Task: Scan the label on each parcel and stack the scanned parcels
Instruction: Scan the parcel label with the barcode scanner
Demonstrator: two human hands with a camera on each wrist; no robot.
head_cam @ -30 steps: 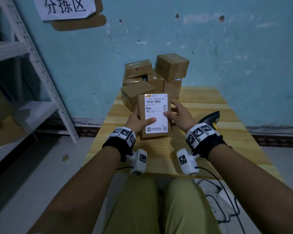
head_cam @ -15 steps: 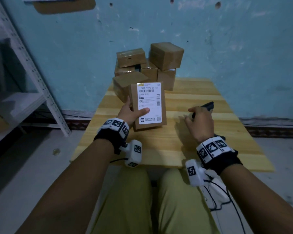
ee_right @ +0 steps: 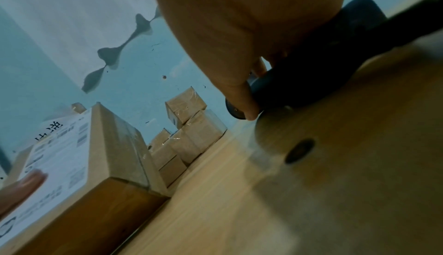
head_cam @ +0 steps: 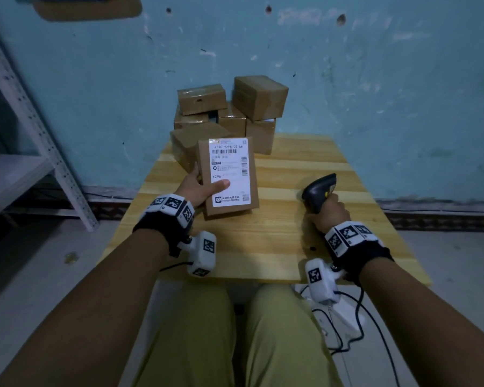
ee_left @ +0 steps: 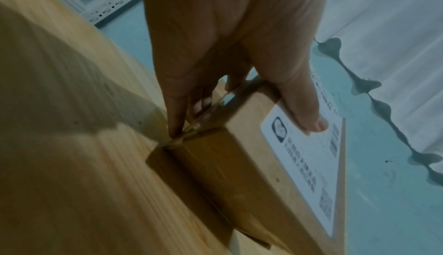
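Left hand (head_cam: 194, 188) gripping labelled parcel (head_cam: 228, 177), right hand (head_cam: 330, 213) gripping scanner (head_cam: 317, 191)

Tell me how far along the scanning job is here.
Done: cannot tell whether any box in the pile by the wall has been scanned. In hand: left hand props the labelled parcel upright on the table; right hand grips the scanner, not yet aimed. Left: scan, then stack.

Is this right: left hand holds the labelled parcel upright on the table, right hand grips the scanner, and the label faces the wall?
Not quite. The label faces the person, not the wall; the head view shows its print. The rest holds: left hand holds the labelled parcel upright on the table, right hand grips the scanner.
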